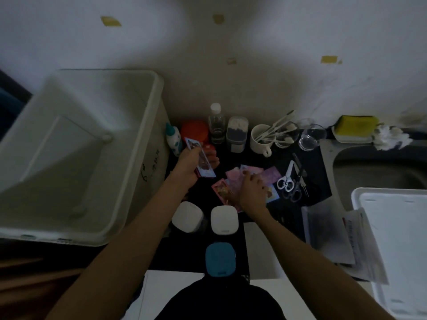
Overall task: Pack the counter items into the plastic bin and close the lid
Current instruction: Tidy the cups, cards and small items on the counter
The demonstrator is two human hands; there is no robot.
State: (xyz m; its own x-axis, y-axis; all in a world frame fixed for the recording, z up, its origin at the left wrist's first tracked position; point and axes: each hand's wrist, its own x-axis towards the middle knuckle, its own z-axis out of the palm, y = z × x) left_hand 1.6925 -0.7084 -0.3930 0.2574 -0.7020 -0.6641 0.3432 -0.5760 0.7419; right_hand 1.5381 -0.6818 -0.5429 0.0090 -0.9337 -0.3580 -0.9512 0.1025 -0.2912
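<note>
Dim light falls on a dark surface [258, 158] set against a pale wall, with a steel sink [379, 172] at the right. At the left stands the large white plastic bin [147, 158], open at the top, its inside bare. The left hand [191, 165] is raised just right of the bin, its fingers curled round a small stack of picture cards [203, 161]. The right hand [253, 190] lies palm down on a spread of pink and purple loose cards [270, 175] on the surface, its fingers straight and pressing on them. Along the far edge, from left to right, stand a small glue bottle [173, 138], an orange-lidded jar [195, 131], a clear bottle [216, 125], a square canister [236, 133], a white mug [260, 139] holding pale utensils, and two glasses [310, 136]. A yellow sponge [357, 124] sits on a dish at the far right. White-handled scissors [286, 179] lie just right of the loose cards, with a darker pair beside them. Nearer the person stand two white-lidded containers [223, 219] side by side, and a blue-lidded container [219, 258] nearer still. The bin's white lid [397, 245] lies at the near right, beside some papers [355, 245].
</note>
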